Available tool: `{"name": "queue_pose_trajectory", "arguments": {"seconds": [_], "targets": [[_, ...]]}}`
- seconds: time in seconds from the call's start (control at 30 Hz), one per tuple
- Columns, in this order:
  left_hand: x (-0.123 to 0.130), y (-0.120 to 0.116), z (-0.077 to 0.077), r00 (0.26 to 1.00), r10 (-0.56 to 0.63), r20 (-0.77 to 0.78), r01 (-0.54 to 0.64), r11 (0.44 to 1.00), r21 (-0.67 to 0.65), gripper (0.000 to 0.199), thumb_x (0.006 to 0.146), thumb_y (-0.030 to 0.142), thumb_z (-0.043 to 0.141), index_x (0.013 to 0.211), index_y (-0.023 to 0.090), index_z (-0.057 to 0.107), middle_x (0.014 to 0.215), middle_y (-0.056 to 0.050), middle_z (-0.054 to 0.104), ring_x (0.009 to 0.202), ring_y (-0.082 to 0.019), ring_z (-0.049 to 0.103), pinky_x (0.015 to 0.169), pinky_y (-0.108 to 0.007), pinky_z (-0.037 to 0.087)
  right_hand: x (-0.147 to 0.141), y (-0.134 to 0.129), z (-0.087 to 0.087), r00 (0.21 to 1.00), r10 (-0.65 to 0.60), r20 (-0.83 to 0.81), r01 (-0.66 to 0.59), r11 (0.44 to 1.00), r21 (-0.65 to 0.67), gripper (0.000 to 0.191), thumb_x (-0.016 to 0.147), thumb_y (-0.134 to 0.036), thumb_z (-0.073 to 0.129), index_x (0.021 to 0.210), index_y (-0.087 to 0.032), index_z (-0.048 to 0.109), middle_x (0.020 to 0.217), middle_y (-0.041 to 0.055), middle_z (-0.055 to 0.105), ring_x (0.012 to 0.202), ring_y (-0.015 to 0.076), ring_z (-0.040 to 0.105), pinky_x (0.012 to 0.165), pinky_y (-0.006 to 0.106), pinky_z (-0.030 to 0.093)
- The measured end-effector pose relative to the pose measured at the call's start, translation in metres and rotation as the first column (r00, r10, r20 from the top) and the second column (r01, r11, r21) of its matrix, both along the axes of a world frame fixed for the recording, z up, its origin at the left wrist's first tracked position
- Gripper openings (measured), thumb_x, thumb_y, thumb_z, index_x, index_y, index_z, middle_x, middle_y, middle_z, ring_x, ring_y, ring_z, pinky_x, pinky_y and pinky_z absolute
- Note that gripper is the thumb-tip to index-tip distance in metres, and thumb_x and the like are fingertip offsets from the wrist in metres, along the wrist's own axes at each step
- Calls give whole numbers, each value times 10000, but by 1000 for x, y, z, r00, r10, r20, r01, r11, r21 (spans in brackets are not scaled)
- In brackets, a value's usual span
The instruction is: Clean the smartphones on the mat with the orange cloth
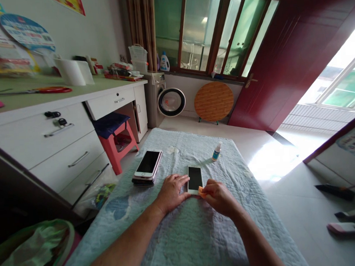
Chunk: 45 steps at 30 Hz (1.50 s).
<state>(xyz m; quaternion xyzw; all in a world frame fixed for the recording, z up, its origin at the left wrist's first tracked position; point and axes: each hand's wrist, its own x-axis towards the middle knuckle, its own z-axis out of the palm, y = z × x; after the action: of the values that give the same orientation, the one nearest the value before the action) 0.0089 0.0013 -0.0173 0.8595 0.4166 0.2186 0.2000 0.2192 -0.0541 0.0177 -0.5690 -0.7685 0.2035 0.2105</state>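
A white smartphone (pixel 195 177) with a dark screen lies face up on a pale blue quilted cloth (pixel 178 245). My left hand (pixel 171 192) grips its left side, fingertips on the upper left edge and thumb by the lower corner. Pinched in my right hand (pixel 218 196) is a small orange cloth (pixel 202 192), touching the phone's lower right corner. To the left sits a stack of smartphones (pixel 148 164), the top one white with a dark screen. A small spray bottle (pixel 216 152) with a blue label stands upright beyond my right hand.
At the left, a white desk (pixel 60 136) holds scissors (pixel 51 89) and paper rolls (pixel 71 71). A red stool (pixel 118 146) stands beside it. A lined bin (pixel 37 250) is at lower left. Behind are a washing machine (pixel 155 86) with its door open and a round wooden tabletop (pixel 214 101).
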Motion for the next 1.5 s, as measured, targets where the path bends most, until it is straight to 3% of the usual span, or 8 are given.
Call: {"name": "queue_pose_trajectory", "arguments": {"seconds": [0.13, 0.43, 0.57, 0.97, 1.1, 1.3, 1.5], "targets": [[0, 0, 0, 1000, -1, 4, 1, 1000, -4, 547, 766, 365, 756, 1268, 215, 599, 1329, -53, 601, 1202, -285, 513, 1045, -441, 380, 0, 2, -4, 999, -36, -22, 36, 999, 10, 218, 825, -122, 542, 677, -164, 696, 721, 7, 527, 646, 93, 499, 615, 226, 334], [1, 0, 2, 1000, -4, 18, 4, 1000, 2, 533, 772, 398, 746, 1255, 218, 610, 1324, -60, 604, 1193, -281, 520, 1039, -439, 387, -1, 22, -26, 989, -147, -6, 146, 974, 174, 365, 986, -343, 379, 870, -183, 686, 805, 32, 508, 745, 138, 500, 697, 247, 375], [0, 0, 2, 1000, -6, 14, 6, 1000, -5, 529, 771, 369, 740, 1263, 227, 606, 1328, -54, 602, 1199, -287, 513, 1043, -441, 382, 0, 32, -32, 983, -182, 22, 176, 971, 165, 409, 996, -395, 345, 887, -185, 679, 797, 28, 495, 716, 134, 488, 699, 242, 380], [-1, -1, 5, 998, -44, 40, 44, 999, 4, 557, 785, 505, 691, 1262, 231, 603, 1309, -57, 611, 1172, -306, 515, 1023, -446, 379, -4, 85, -22, 917, -273, 291, 248, 961, 120, 330, 984, -268, 382, 872, -184, 681, 827, 44, 529, 760, 136, 475, 698, 237, 317], [0, -2, 7, 998, -47, 45, 47, 999, 14, 536, 791, 520, 677, 1240, 235, 614, 1277, -59, 627, 1146, -294, 525, 1018, -436, 372, -20, 85, -20, 893, -286, 347, 247, 957, 154, 314, 981, -280, 381, 909, -206, 677, 905, 71, 551, 813, 171, 470, 711, 273, 300], [-1, -3, 12, 997, -66, 51, 65, 998, 25, 519, 790, 501, 687, 1254, 288, 595, 1252, -16, 638, 1102, -280, 534, 1006, -428, 371, -44, 80, -15, 911, -196, 362, 142, 975, 170, 235, 939, -244, 448, 987, -254, 677, 992, 82, 558, 908, 215, 453, 741, 301, 299], [0, -5, 13, 998, -55, 26, 54, 998, 31, 488, 811, 488, 669, 1246, 276, 601, 1257, -25, 633, 1126, -281, 528, 1017, -423, 362, -37, 80, -15, 914, -230, 333, 177, 967, 183, 290, 976, -310, 397, 1014, -277, 683, 981, 76, 561, 902, 212, 441, 746, 314, 288]]}}
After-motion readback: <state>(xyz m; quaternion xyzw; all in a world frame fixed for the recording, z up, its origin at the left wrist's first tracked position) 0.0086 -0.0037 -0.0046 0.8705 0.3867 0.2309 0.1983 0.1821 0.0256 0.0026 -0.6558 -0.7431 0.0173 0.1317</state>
